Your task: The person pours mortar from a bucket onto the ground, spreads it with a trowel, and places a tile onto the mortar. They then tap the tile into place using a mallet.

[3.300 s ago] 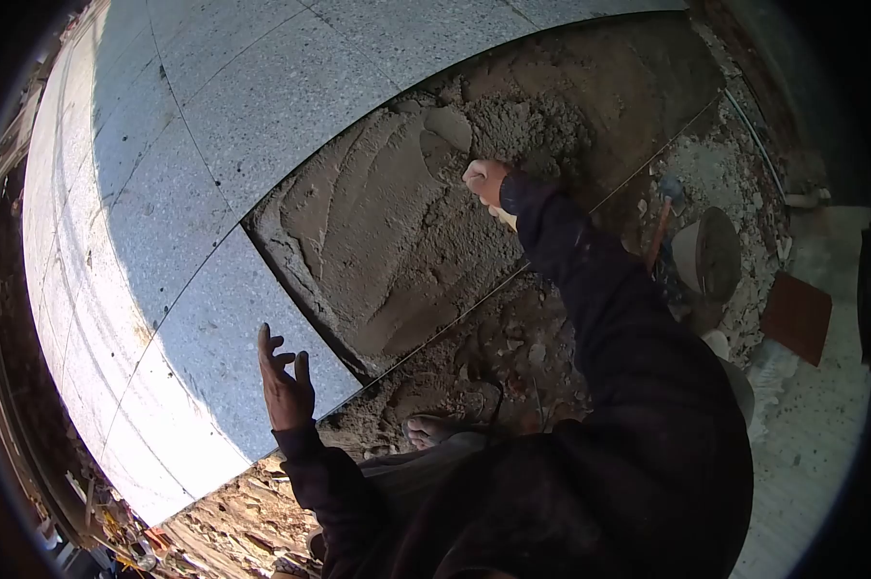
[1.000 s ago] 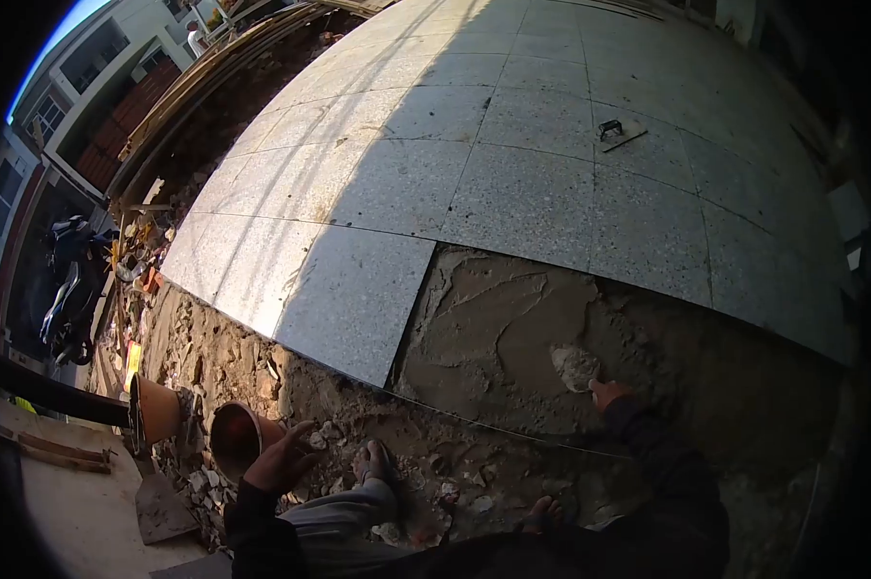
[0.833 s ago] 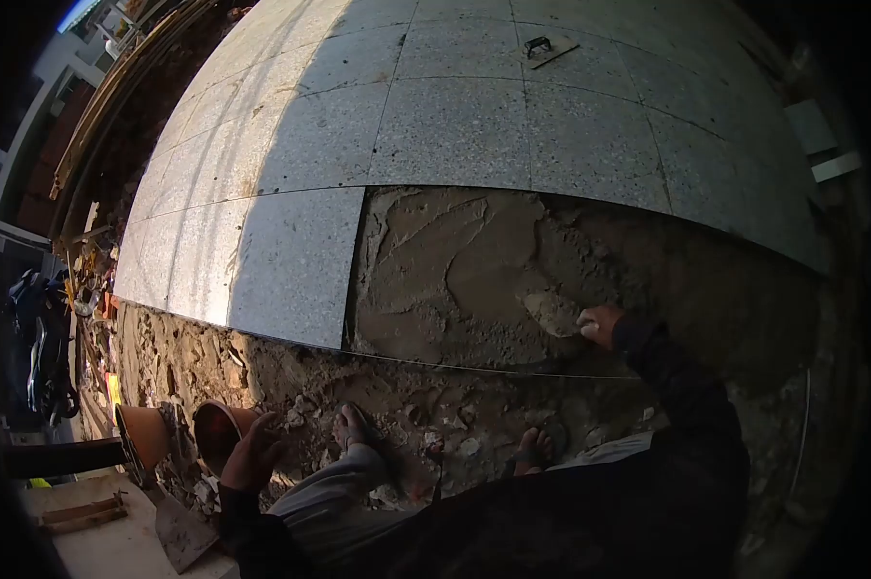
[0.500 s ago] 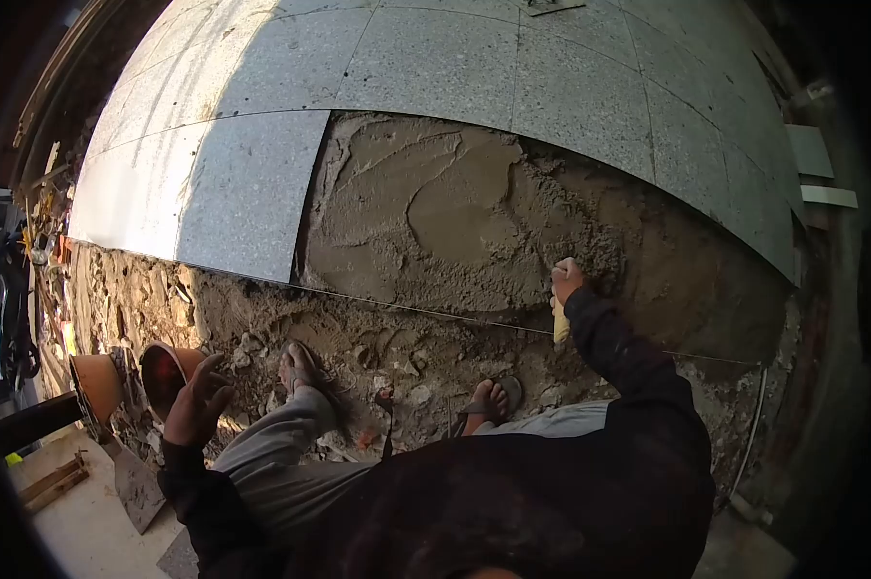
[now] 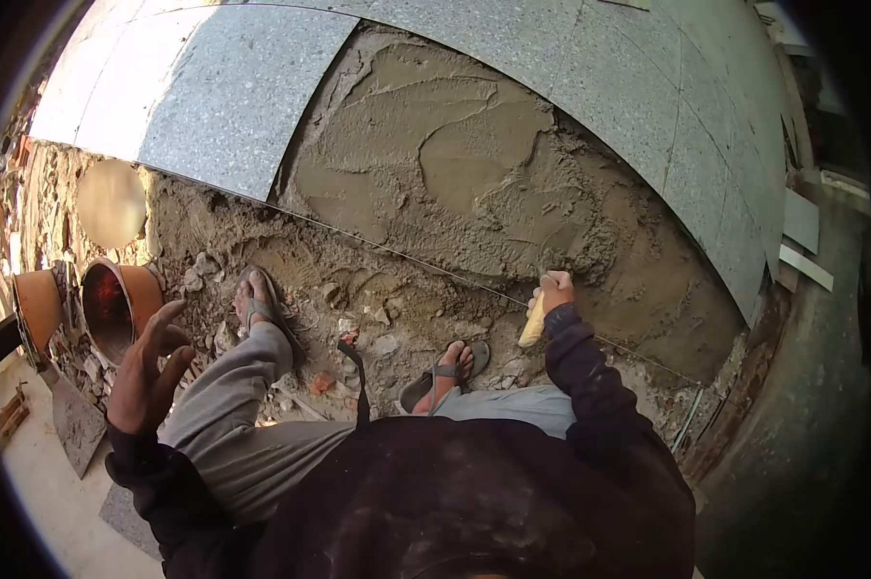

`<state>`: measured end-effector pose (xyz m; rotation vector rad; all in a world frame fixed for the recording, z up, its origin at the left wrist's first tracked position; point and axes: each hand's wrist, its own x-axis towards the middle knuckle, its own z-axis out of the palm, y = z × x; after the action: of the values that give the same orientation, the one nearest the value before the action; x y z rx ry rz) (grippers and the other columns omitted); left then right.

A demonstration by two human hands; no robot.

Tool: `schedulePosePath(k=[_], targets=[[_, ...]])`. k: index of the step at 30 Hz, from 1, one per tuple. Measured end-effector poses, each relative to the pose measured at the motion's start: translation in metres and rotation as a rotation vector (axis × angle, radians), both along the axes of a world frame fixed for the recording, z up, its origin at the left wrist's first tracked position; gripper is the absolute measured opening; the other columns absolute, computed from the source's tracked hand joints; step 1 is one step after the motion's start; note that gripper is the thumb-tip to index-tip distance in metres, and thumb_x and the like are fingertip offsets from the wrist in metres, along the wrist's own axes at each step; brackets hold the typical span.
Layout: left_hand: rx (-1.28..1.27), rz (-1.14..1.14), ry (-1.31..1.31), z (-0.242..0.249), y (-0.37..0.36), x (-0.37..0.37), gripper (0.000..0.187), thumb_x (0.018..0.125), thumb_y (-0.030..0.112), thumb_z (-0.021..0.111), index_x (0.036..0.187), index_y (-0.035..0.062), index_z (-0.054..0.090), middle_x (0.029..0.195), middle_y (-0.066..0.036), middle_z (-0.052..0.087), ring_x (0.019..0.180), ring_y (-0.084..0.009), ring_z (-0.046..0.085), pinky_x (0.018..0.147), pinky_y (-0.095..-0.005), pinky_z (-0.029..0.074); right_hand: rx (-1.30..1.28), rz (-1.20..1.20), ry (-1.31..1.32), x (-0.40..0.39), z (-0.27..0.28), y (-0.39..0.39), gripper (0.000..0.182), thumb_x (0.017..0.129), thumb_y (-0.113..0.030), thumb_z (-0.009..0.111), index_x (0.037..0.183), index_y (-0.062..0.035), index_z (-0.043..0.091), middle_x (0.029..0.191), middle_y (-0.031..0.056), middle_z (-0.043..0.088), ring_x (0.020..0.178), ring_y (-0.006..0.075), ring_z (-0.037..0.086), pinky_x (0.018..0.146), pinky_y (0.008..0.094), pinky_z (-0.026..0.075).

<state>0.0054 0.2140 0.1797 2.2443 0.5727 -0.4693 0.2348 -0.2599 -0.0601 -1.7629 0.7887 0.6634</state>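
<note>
A trowel's yellowish wooden handle (image 5: 533,328) is gripped in the right hand (image 5: 554,289), held at the near right edge of the wet mortar bed (image 5: 455,164); the blade cannot be made out. The left hand (image 5: 149,372) is raised with fingers spread wide, holding nothing, just beside a terracotta pot (image 5: 117,307) lying among rubble. Grey granite slabs (image 5: 213,87) are laid on the far left of the mortar. A taut string line (image 5: 387,253) is stretched along its near edge.

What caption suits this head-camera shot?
Right hand grips a wooden-handled trowel at the wet mortar bed; left hand open.
</note>
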Motion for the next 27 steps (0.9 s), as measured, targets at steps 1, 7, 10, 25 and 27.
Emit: schedulePosePath(k=[1, 7, 10, 25, 27], targets=[[0.044, 0.027, 0.014, -0.004, 0.005, -0.004, 0.048, 0.081, 0.009, 0.055, 0.125, 0.0045, 0.038, 0.080, -0.010, 0.055, 0.076, -0.0204, 0.056, 0.073, -0.0298, 0.043, 0.023, 0.075, -0.018, -0.021, -0.018, 0.010, 0.029, 0.084, -0.009, 0.045, 0.111, -0.0061, 0.033, 0.061, 0.0098, 0.045, 0.038, 0.0215, 0.044, 0.035, 0.0391, 0.038], [0.132, 0.136, 0.010, -0.008, 0.015, -0.007, 0.050, 0.080, 0.009, 0.055, 0.127, 0.0048, 0.036, 0.079, -0.010, 0.056, 0.076, -0.0214, 0.055, 0.073, -0.0307, 0.042, 0.134, 0.303, -0.108, -0.061, -0.031, 0.143, 0.032, 0.082, -0.008, 0.045, 0.111, -0.0036, 0.031, 0.060, 0.0104, 0.045, 0.036, 0.0204, 0.047, 0.033, 0.0358, 0.040], [0.164, 0.126, -0.007, -0.005, 0.018, -0.013, 0.051, 0.080, 0.011, 0.056, 0.127, 0.0054, 0.036, 0.080, -0.011, 0.055, 0.076, -0.0230, 0.055, 0.073, -0.0320, 0.042, 0.124, 0.507, -0.114, -0.058, -0.018, 0.170, 0.029, 0.081, -0.008, 0.047, 0.108, -0.0023, 0.036, 0.059, 0.0093, 0.048, 0.036, 0.0182, 0.048, 0.034, 0.0336, 0.040], [0.113, 0.078, 0.057, -0.008, 0.015, -0.017, 0.050, 0.082, 0.017, 0.056, 0.126, 0.0051, 0.036, 0.083, -0.011, 0.054, 0.077, -0.0216, 0.053, 0.074, -0.0310, 0.042, -0.436, 1.839, -0.401, 0.036, 0.009, 0.195, 0.027, 0.080, -0.022, 0.049, 0.106, -0.0134, 0.047, 0.085, 0.0197, 0.060, 0.082, 0.0377, 0.057, 0.071, 0.0455, 0.045], [0.046, 0.096, 0.069, -0.010, 0.015, -0.022, 0.049, 0.083, 0.018, 0.056, 0.126, 0.0053, 0.036, 0.084, -0.010, 0.054, 0.078, -0.0216, 0.053, 0.074, -0.0312, 0.042, -0.625, 2.014, -0.381, 0.050, 0.019, 0.154, 0.027, 0.082, -0.021, 0.047, 0.108, -0.0155, 0.047, 0.087, 0.0170, 0.060, 0.082, 0.0359, 0.058, 0.070, 0.0456, 0.045]])
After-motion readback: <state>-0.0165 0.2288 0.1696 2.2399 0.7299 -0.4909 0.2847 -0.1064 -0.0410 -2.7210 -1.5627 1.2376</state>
